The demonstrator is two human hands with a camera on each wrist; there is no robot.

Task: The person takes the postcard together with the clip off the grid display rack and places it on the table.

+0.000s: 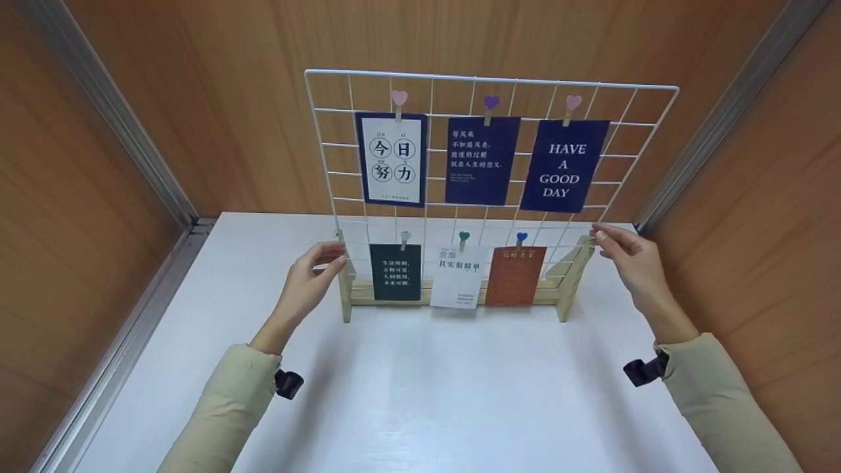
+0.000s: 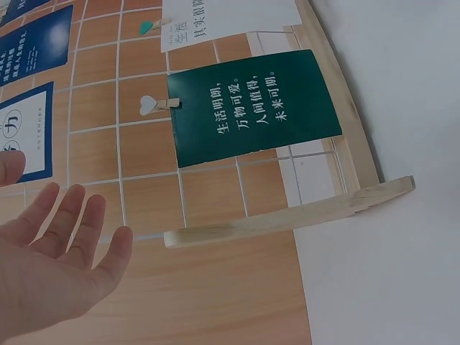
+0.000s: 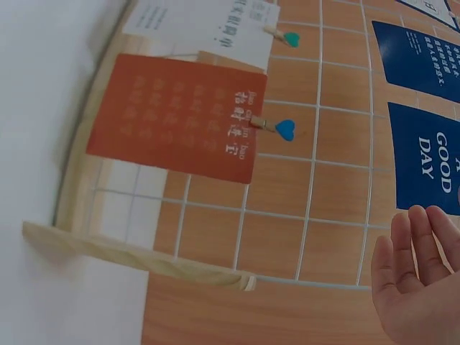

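Observation:
A white wire grid (image 1: 491, 77) leans upright in a pale wooden stand (image 1: 566, 289). Cards hang on it from heart-topped clips in two rows. My left hand (image 1: 309, 272) is at the grid's left side by the stand, its fingers apart and lightly bent in the left wrist view. Nearest to it hangs the dark green card (image 2: 251, 108). My right hand (image 1: 636, 263) is at the opposite side, thumb and forefinger tips close together beside the stand's upper end. In the right wrist view its long fingers (image 3: 424, 241) are fairly straight, overlapping the "Have a good day" card (image 3: 428, 158).
The upper row also has a white card with a blue border (image 1: 394, 187) and a navy card (image 1: 483, 161). Below hang a white card (image 1: 456, 286) and an orange-red card (image 1: 516, 279). Wood-grain panels (image 1: 197, 98) enclose the white table (image 1: 420, 387) behind and at both sides.

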